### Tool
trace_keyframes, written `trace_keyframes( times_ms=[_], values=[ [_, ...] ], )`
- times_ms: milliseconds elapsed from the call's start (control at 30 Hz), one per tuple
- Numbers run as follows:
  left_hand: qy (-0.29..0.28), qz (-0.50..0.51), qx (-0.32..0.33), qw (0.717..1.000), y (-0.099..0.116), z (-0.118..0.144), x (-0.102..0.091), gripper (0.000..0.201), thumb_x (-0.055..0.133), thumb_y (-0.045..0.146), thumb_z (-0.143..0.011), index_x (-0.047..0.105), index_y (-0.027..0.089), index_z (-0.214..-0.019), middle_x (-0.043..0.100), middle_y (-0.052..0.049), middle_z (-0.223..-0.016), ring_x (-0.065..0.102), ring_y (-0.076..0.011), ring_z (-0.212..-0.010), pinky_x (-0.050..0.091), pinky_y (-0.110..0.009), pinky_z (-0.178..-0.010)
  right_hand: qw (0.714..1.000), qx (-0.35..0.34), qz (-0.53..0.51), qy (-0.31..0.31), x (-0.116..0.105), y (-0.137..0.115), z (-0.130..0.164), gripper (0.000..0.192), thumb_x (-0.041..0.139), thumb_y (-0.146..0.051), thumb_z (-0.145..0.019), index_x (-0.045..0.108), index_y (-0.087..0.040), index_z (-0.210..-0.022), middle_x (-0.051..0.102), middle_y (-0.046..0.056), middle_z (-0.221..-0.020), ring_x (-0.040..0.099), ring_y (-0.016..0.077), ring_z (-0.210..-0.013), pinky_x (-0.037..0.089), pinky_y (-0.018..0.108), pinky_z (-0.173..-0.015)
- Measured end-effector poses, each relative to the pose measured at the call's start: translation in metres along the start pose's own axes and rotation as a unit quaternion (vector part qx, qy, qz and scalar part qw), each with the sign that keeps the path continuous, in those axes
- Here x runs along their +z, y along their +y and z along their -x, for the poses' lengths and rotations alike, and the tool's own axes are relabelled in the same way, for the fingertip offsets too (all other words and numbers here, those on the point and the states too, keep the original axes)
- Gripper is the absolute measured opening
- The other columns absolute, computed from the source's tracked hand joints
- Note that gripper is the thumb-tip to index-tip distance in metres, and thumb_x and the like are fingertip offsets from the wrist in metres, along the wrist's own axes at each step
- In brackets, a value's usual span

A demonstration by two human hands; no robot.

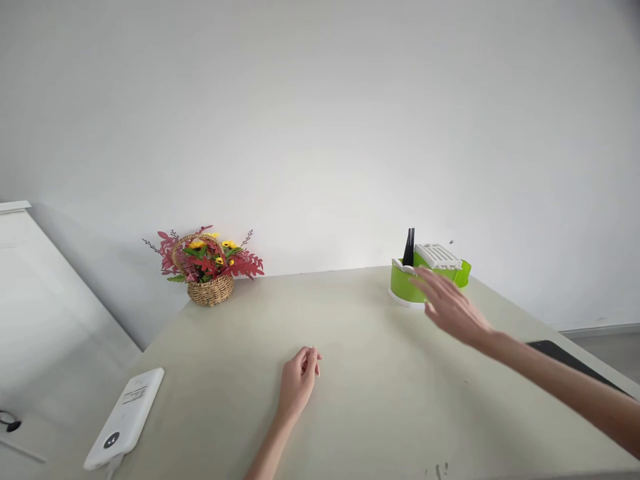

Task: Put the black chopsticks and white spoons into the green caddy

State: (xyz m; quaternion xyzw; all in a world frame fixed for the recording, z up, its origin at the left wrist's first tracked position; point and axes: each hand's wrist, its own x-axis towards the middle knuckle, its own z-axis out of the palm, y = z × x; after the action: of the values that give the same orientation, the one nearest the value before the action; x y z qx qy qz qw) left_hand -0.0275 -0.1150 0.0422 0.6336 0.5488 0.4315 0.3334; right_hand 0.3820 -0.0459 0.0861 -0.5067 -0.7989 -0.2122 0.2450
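While the left hand (299,378) is laid on the tabletop (370,400) with its fingers loosely curled and nothing held, the right hand (450,308) is stretched out flat and wide above the tabletop, empty, its fingertips just in front of the green holder (403,283). The holder is set at the far right of the tabletop near the wall; a white grid piece (438,256) and two black tips (409,247) are seen in it. A white power bank (126,418) lies near the left edge; its printed label cannot be read. A flower basket (209,265) is placed at the far left corner. A dark flat object (555,349) is partly hidden behind the right forearm.
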Motion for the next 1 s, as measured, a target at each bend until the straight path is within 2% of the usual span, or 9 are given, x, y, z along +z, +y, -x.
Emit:
trace_keyframes(
  times_ms=[67,133,233,333,500,1000],
  values=[
    [-0.001,-0.003,-0.003,1.000,0.002,0.000,0.000,0.049,0.044,0.064,-0.097,0.061,0.021,-0.081,0.051,0.003,-0.061,0.040,-0.0112,-0.050,0.032,-0.022,-0.048,0.997,-0.030,-0.061,-0.031,0.008,-0.030,0.027,0.064,0.040,-0.023,-0.102,0.022,-0.029,-0.163,0.030,0.005,-0.168,0.028,0.0261,-0.154,0.029,0.052,-0.126],
    [-0.001,-0.007,-0.003,1.000,0.004,0.000,-0.001,0.050,0.044,0.064,-0.097,0.061,0.021,-0.080,0.052,0.003,-0.061,0.040,-0.0114,-0.050,0.033,-0.022,-0.049,0.989,-0.026,-0.116,-0.084,0.020,-0.054,0.050,0.059,0.041,-0.034,-0.105,0.026,-0.031,-0.162,0.030,0.003,-0.168,0.030,0.0250,-0.154,0.034,0.049,-0.124],
    [0.002,-0.009,-0.001,1.000,0.004,0.000,-0.001,0.050,0.044,0.065,-0.096,0.061,0.021,-0.079,0.052,0.003,-0.061,0.042,-0.0116,-0.050,0.034,-0.022,-0.049,0.974,0.024,-0.174,-0.146,0.036,-0.077,0.071,0.060,0.038,-0.047,-0.106,0.027,-0.029,-0.162,0.030,0.004,-0.168,0.027,0.0239,-0.155,0.031,0.049,-0.126],
    [0.005,-0.010,0.004,1.000,0.004,-0.001,-0.001,0.051,0.044,0.065,-0.096,0.061,0.021,-0.080,0.053,0.002,-0.062,0.043,-0.0119,-0.051,0.035,-0.022,-0.049,0.959,0.078,-0.197,-0.190,0.041,-0.091,0.075,0.061,0.031,-0.054,-0.106,0.031,-0.027,-0.161,0.031,0.003,-0.167,0.025,0.0231,-0.155,0.026,0.049,-0.128],
    [0.010,-0.002,0.006,1.000,0.004,0.000,-0.001,0.052,0.043,0.067,-0.095,0.061,0.020,-0.080,0.052,0.002,-0.062,0.043,-0.0118,-0.051,0.035,-0.022,-0.048,0.951,0.103,-0.204,-0.207,0.037,-0.100,0.070,0.063,0.026,-0.057,-0.106,0.035,-0.026,-0.160,0.028,0.001,-0.168,0.023,0.0224,-0.156,0.021,0.049,-0.129],
    [0.012,0.004,0.003,1.000,0.007,0.001,-0.003,0.051,0.044,0.066,-0.095,0.061,0.021,-0.079,0.052,0.002,-0.062,0.043,-0.0118,-0.050,0.035,-0.022,-0.049,0.952,0.115,-0.207,-0.194,0.040,-0.102,0.073,0.061,0.028,-0.056,-0.106,0.037,-0.030,-0.159,0.031,-0.002,-0.167,0.025,0.0225,-0.155,0.023,0.048,-0.129]
  ],
)
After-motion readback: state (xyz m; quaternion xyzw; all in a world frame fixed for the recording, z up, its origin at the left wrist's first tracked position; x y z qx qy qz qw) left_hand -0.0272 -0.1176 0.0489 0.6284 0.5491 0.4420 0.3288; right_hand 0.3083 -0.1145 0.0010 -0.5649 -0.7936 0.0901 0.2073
